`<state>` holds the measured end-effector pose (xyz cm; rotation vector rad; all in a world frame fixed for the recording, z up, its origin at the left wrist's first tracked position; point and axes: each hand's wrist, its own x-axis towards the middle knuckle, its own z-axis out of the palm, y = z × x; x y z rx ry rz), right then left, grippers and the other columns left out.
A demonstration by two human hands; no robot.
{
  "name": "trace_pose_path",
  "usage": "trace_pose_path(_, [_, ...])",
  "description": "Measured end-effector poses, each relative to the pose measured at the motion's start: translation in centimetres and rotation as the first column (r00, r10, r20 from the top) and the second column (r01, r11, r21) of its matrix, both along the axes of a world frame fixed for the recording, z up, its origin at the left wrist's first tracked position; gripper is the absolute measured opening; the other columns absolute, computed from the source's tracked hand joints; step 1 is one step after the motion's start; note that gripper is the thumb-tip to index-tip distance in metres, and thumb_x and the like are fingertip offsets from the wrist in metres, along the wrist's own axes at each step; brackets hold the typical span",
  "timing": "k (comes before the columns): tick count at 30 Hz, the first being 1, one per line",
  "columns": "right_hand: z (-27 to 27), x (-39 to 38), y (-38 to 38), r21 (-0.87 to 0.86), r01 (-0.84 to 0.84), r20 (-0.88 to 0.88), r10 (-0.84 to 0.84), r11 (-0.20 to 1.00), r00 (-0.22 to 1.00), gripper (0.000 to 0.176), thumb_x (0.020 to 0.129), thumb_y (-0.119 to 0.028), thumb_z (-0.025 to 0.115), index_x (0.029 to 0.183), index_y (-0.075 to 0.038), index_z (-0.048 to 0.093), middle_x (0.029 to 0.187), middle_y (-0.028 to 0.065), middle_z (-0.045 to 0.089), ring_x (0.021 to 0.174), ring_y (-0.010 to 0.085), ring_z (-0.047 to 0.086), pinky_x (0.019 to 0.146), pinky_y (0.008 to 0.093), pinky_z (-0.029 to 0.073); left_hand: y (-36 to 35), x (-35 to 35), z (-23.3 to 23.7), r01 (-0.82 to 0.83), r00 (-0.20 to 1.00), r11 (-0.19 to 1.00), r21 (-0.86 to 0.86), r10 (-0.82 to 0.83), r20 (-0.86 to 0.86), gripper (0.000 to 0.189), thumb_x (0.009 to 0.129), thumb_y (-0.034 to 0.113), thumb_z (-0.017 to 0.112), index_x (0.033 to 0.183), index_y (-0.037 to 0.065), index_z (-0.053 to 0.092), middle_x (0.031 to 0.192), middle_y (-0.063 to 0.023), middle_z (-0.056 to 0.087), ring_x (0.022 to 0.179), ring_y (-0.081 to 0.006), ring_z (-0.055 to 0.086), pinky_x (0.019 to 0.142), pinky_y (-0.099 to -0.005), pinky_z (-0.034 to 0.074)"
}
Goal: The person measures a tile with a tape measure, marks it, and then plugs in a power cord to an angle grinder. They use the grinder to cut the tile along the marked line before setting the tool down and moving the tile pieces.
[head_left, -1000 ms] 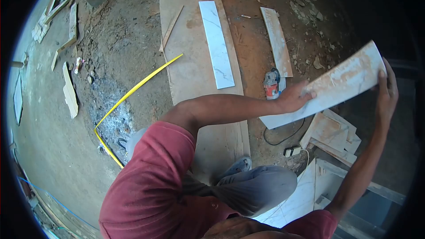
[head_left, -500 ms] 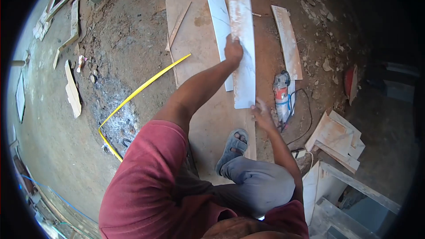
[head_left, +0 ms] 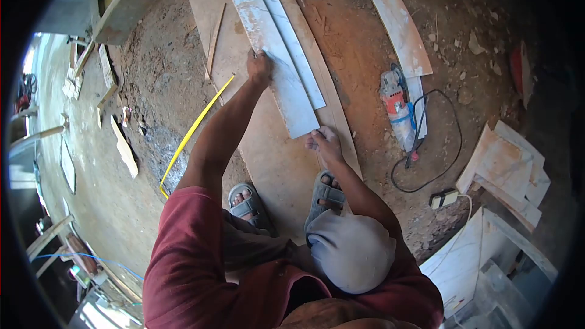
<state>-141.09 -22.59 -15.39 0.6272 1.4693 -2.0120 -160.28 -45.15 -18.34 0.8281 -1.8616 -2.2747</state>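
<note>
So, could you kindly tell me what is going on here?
A person's left hand grips the long edge of a marbled strip, with the right hand at its near end. In this view, the strip partly covers a second strip, over a large board. A power tool lies to the right.

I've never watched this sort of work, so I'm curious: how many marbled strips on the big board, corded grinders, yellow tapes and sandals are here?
Marbled strips on the big board: 2
Corded grinder: 1
Yellow tape: 1
Sandals: 2
Total: 6
</note>
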Motion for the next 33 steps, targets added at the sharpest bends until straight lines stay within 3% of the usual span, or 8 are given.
trace_pose_path(5, [-0.2, -1.9, -0.3, 0.003, 0.068, -0.049, -0.067, 0.998, 0.997, 0.013, 0.092, -0.014, 0.052, 0.093, -0.001, 0.052, 0.083, 0.0068, 0.058, 0.073, 0.0146, 0.058, 0.068, 0.0299, 0.053, -2.3, -1.6, -1.3, 0.322, 0.926, 0.946, 0.031, -0.308, -0.218, 0.023, 0.093, 0.022, 0.042, 0.106, 0.004, 0.046, 0.065, -0.0001, 0.045, 0.049, -0.0115, 0.041, 0.041, -0.0271, 0.035])
trace_pose_path(7, [-0.7, -2.7, -0.5, 0.009, 0.116, -0.079, -0.115, 0.993, 0.99, 0.012, 0.09, -0.009, 0.052, 0.093, 0.003, 0.054, 0.079, 0.0059, 0.057, 0.067, 0.0132, 0.058, 0.062, 0.0275, 0.053, -2.7, -2.8, -0.8, 0.318, 0.948, 0.947, -0.047, -0.319, -0.017, 0.029, 0.092, 0.024, 0.044, 0.111, 0.003, 0.048, 0.068, -0.0017, 0.049, 0.053, -0.012, 0.045, 0.045, -0.0277, 0.038])
trace_pose_path(8, [-1.1, -3.0, -0.7, -0.003, 0.149, -0.067, -0.149, 0.989, 0.987, 0.012, 0.09, -0.009, 0.052, 0.093, 0.003, 0.054, 0.079, 0.0059, 0.057, 0.067, 0.0132, 0.058, 0.062, 0.0275, 0.053, -2.7, -3.6, -0.5, 0.287, 0.947, 0.889, -0.357, -0.207, 0.246, 0.033, 0.091, 0.024, 0.047, 0.114, 0.001, 0.052, 0.077, -0.006, 0.058, 0.062, -0.0153, 0.054, 0.053, -0.0298, 0.044])
trace_pose_path(16, [-2.0, -3.8, -1.4, 0.145, 0.032, -0.096, -0.018, 0.989, 0.995, 0.014, 0.091, -0.011, 0.051, 0.09, 0.003, 0.054, 0.078, 0.0072, 0.059, 0.061, 0.012, 0.057, 0.057, 0.0263, 0.053, -3.6, -3.9, 0.1, 0.352, 0.926, 0.734, -0.581, -0.185, 0.328, 0.035, 0.083, 0.024, 0.058, 0.112, 0.004, 0.06, 0.093, -0.0152, 0.066, 0.083, -0.0245, 0.062, 0.073, -0.034, 0.047])
trace_pose_path(17, [-2.0, -3.9, -1.6, 0.134, 0.025, -0.104, -0.011, 0.991, 0.994, 0.014, 0.091, -0.011, 0.051, 0.09, 0.003, 0.054, 0.078, 0.0072, 0.059, 0.061, 0.012, 0.057, 0.057, 0.0263, 0.053, -3.7, -4.1, 0.1, 0.345, 0.936, 0.69, -0.637, -0.201, 0.289, 0.041, 0.082, 0.02, 0.06, 0.117, -0.001, 0.056, 0.081, -0.0107, 0.064, 0.066, -0.0152, 0.059, 0.058, -0.0286, 0.047])
trace_pose_path(19, [-2.1, -4.0, -1.5, 0.122, 0.038, -0.092, -0.026, 0.992, 0.995, 0.015, 0.092, -0.011, 0.051, 0.091, 0.003, 0.054, 0.075, 0.0068, 0.059, 0.06, 0.0119, 0.057, 0.057, 0.026, 0.052, -3.5, -4.5, 0.5, 0.358, 0.929, 0.616, -0.702, -0.156, 0.336, 0.042, 0.081, 0.023, 0.062, 0.115, -0.001, 0.058, 0.081, -0.0119, 0.064, 0.07, -0.0176, 0.06, 0.063, -0.0297, 0.047])
trace_pose_path(22, [-2.4, -4.0, -1.7, 0.14, 0.053, -0.088, -0.041, 0.989, 0.995, 0.016, 0.092, -0.013, 0.052, 0.091, 0.004, 0.054, 0.074, 0.0062, 0.059, 0.059, 0.0119, 0.057, 0.056, 0.0261, 0.052, -2.6, -4.6, 2.7, 0.38, 0.911, 0.67, -0.638, -0.155, 0.381, 0.04, 0.082, 0.021, 0.062, 0.115, 0.0, 0.058, 0.09, -0.0166, 0.066, 0.075, -0.0227, 0.063, 0.069, -0.0327, 0.048])
trace_pose_path(33, [-1.6, -4.2, -1.6, 0.162, 0.045, -0.085, -0.031, 0.986, 0.996, 0.018, 0.093, -0.018, 0.051, 0.091, 0.0, 0.054, 0.075, 0.0059, 0.06, 0.059, 0.0118, 0.058, 0.055, 0.0259, 0.052, -2.0, -5.5, 3.4, 0.403, 0.908, 0.691, -0.6, -0.218, 0.359, 0.04, 0.083, 0.02, 0.061, 0.115, -0.001, 0.057, 0.08, -0.0132, 0.065, 0.063, -0.0178, 0.061, 0.058, -0.0308, 0.048])
